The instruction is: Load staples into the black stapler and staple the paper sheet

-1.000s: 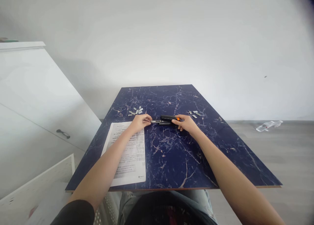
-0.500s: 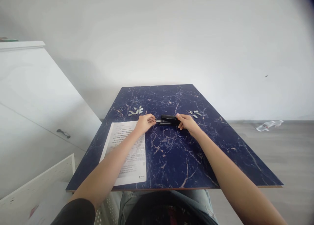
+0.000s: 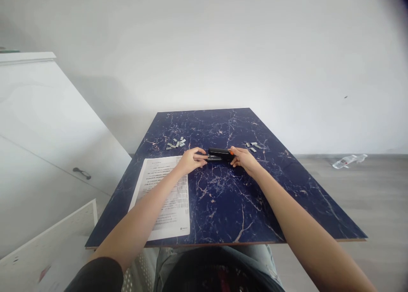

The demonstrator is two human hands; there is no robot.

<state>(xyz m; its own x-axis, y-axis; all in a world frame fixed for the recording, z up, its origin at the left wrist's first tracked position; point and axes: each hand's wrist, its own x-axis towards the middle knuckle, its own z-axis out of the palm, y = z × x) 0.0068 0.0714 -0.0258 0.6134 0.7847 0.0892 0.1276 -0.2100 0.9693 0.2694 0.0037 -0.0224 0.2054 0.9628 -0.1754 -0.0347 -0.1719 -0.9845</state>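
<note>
Well to the left of the long black stapler with an orange patch (image 3: 218, 152) stands a white panelled cabinet (image 3: 47, 113); left of the stapler and closer to me, a white printed paper sheet (image 3: 172, 228) lies partly under my left forearm (image 3: 148, 202); small silvery metal staple strips (image 3: 177, 143) lie scattered beyond the stapler's left end; my left hand (image 3: 194, 159) is at that end, fingers bent and slightly parted, though I cannot tell whether they grip it; the stapler sits crosswise between my hands, above the dark blue marbled tabletop (image 3: 223, 198); my right hand (image 3: 244, 159) has thumb and fingers closed on its right end; more silvery strips (image 3: 253, 148) lie just right of it.
</note>
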